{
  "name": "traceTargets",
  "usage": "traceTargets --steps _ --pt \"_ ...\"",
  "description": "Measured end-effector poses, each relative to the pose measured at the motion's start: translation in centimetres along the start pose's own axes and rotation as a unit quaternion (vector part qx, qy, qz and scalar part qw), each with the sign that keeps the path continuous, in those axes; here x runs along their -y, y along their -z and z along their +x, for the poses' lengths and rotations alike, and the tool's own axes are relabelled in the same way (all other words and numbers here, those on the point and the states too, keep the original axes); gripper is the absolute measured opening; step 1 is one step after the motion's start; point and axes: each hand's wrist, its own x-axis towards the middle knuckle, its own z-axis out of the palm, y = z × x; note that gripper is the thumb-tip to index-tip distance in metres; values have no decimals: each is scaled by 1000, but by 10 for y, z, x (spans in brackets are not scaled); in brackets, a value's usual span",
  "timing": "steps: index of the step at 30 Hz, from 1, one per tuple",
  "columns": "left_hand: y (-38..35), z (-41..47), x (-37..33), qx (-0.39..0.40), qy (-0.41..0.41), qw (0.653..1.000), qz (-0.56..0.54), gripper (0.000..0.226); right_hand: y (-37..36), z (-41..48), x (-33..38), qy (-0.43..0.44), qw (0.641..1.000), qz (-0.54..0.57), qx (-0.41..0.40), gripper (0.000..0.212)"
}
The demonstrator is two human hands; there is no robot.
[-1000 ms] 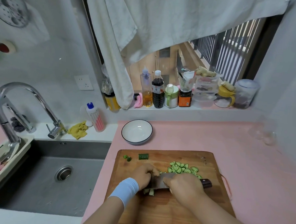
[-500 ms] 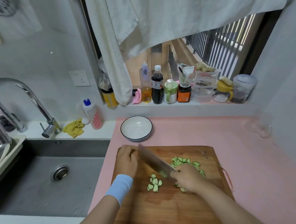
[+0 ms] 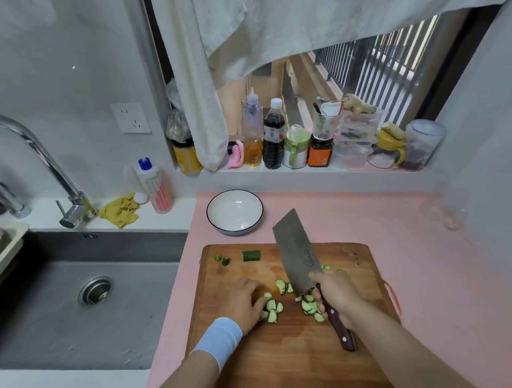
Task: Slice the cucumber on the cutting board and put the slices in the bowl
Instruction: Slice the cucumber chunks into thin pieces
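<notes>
Head view: right hand (image 3: 337, 296) grips raised cleaver (image 3: 297, 249); left hand (image 3: 241, 300), fingers relaxed, touches cucumber slices (image 3: 272, 311).

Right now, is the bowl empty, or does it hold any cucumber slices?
Empty. The bowl shows only its bare white inside; the cucumber slices all lie on the cutting board.

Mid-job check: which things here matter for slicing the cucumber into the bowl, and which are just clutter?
In play: cutting board, cucumber slices, cleaver gripped by the right hand, left hand at the slices, bowl, empty.
Lying about: sill bottles, yellow cloth, sink, faucet.
</notes>
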Motion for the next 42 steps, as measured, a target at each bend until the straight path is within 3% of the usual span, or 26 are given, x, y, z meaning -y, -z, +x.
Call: traceTargets --steps 2,4,9,16,20,22,25,28,32,35,42 --pt "-3 -3 -1 67 59 996 30 81 5 2 -3 19 1000 -10 -23 13" --pt "-13 -3 -8 108 79 989 60 89 11 1 -6 36 998 -23 -39 15" --pt "-36 18 -36 37 192 980 -41 41 29 -6 -12 84 992 -82 -54 21" --pt "-51 49 -80 64 238 955 -163 35 49 -7 -22 118 973 -189 -67 37" --pt "-27 56 -59 -38 287 946 -146 26 41 -8 -23 138 962 -227 -55 41" --pt "-6 56 -45 -98 282 950 -89 22 31 -8 -22 139 961 -236 -48 43" --pt "16 64 -23 -127 220 967 -16 31 17 -10 -22 148 955 -255 -41 45" --pt "27 80 -7 -68 144 985 72 34 4 -8 -25 143 957 -251 -37 41" --pt "23 98 7 20 61 994 93 31 -13 -4 -32 140 960 -241 -39 42" --pt "19 97 8 19 42 992 114 31 -21 -3 -38 137 957 -250 -58 43" --pt "7 72 19 18 35 998 41 28 -34 -4 -42 130 955 -254 -79 43"
